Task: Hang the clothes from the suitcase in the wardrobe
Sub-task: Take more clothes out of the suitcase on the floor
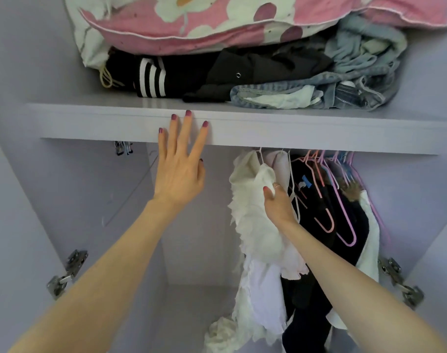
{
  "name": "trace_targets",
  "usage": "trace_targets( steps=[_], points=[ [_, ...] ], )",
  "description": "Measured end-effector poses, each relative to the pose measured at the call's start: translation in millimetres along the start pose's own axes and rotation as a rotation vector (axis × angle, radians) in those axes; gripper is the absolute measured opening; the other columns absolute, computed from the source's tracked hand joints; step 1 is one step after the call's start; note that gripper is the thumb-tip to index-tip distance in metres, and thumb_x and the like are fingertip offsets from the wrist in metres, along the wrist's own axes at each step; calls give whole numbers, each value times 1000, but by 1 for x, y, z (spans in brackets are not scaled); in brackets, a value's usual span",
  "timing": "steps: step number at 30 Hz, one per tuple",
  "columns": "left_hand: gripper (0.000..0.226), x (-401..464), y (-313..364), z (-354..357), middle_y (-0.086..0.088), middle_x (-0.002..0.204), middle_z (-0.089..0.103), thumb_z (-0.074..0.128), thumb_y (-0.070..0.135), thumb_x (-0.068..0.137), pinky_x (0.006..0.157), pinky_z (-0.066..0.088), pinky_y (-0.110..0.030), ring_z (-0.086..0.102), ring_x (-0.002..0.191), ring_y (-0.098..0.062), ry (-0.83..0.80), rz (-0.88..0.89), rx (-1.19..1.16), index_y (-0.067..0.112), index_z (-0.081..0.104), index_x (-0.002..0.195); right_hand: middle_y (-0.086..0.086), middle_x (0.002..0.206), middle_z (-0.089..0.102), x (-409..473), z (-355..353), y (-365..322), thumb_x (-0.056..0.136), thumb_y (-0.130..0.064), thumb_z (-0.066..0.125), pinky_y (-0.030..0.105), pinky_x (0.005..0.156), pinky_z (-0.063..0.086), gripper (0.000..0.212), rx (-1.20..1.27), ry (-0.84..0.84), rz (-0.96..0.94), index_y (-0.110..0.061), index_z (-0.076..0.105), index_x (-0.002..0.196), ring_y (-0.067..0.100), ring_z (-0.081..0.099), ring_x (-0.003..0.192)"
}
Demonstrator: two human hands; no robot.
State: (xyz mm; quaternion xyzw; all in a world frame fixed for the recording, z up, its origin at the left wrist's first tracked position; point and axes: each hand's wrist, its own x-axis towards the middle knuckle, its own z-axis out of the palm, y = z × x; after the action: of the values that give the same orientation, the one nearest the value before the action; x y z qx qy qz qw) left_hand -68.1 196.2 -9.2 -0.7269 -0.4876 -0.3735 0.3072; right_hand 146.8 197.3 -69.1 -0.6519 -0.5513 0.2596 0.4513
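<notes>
So looking into the open wardrobe [26, 174] from below; down at 8 o'clock there's a metal door hinge [65, 275] on the left wall, and up under the shelf a little cluster of clips [123, 148] hanging at about 10 o'clock. The left hand [180, 171] comes up from the bottom left corner on a long straight bare forearm; the fingers are straight and spread, tips laid flat on the front edge of the shelf [293, 128], thumb tucked round the side, holding nothing. On top of that shelf, around 12 o'clock, there's a pink flowered duvet [192, 29] squashed over a black garment with white stripes [151, 77], a dark jacket [255, 70] and, over at 1 o'clock, crumpled denim [357, 72]. Moving right, the white frilly garment [255, 225] hangs under the shelf just right of centre, trailing down towards 6 o'clock; the right hand [278, 202] reaches in from the bottom right corner, arm angled up, wrist bent, fingers curled and pinching the white fabric up near its shoulder, a ring showing on one finger. Just beside that hand is a white hanger [293, 174]; then pink hangers [327, 200] and dark clothes [350, 225] packed together towards 3 o'clock; a second hinge [398, 281] sits at 4 o'clock.
</notes>
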Motion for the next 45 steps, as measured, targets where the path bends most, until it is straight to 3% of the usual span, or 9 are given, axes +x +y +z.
trace_targets(
  steps=[8,15,28,38,45],
  points=[
    [87,2,-12,18,-17,154,7,56,0,75,112,4,-57,0,141,-41,46,44,57,17,13,149,18,139,45,40,14,-17,102,-25,32,33,100,36,46,-37,68,27,-6,30,145,32,41,130],
    [90,2,-11,24,-13,154,3,55,-3,73,113,-3,-53,-1,141,-39,77,28,93,19,13,149,23,132,50,54,17,9,102,-25,34,36,94,40,44,-108,97,126,-1,40,138,37,45,124],
    [94,2,-3,30,-13,154,3,50,-6,71,113,-3,-54,1,141,-39,105,-46,120,22,4,148,33,129,49,71,-35,43,101,-19,38,46,91,43,41,-127,396,336,11,41,128,44,48,119],
    [90,-10,28,22,-18,156,1,45,-6,74,114,3,-55,-3,143,-39,-23,-233,47,19,2,149,30,135,44,70,-57,59,100,-20,39,46,92,42,45,-143,280,327,7,32,136,43,47,122],
    [90,-39,45,10,-15,157,-3,45,-6,78,116,5,-50,-4,144,-36,-171,-260,-27,22,-1,149,23,136,46,38,-63,61,98,-10,41,40,96,40,41,-183,167,190,3,36,137,39,46,124]
  ],
)
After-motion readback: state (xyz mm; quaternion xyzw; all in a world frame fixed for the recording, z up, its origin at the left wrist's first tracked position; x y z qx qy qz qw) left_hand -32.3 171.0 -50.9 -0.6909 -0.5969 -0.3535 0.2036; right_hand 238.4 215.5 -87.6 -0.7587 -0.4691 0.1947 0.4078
